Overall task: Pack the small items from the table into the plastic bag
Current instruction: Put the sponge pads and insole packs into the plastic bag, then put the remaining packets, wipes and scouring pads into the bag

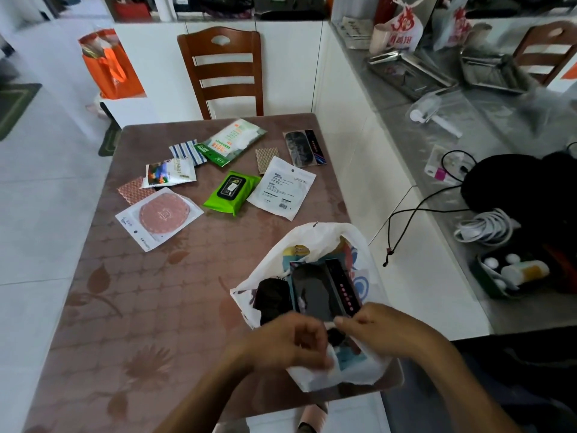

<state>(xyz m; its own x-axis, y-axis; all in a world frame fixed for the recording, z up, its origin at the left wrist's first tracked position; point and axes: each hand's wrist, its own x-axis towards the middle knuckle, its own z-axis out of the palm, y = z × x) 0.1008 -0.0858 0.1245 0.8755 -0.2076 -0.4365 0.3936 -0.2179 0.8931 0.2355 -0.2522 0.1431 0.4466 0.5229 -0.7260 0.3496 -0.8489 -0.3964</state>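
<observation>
A white plastic bag [315,237] lies open at the table's near right corner. A dark flat packet [321,289] with pink dots and a black item [271,296] sit in its mouth. My left hand [290,342] grips the bag's near rim. My right hand [374,326] pinches the dark packet's near edge. Farther back on the table lie a green wipes pack [232,192], a white label pouch [281,187], a pink round pad in a clear sleeve [160,215], a green-white packet [232,142], a dark packet [304,148], a striped sachet [185,151] and other small packets.
The brown patterned table [150,307] has a wooden chair [224,70] behind it. A grey counter [468,126] on the right holds metal trays, cables, a black bag and bottles. An orange bag [110,67] stands at the back left.
</observation>
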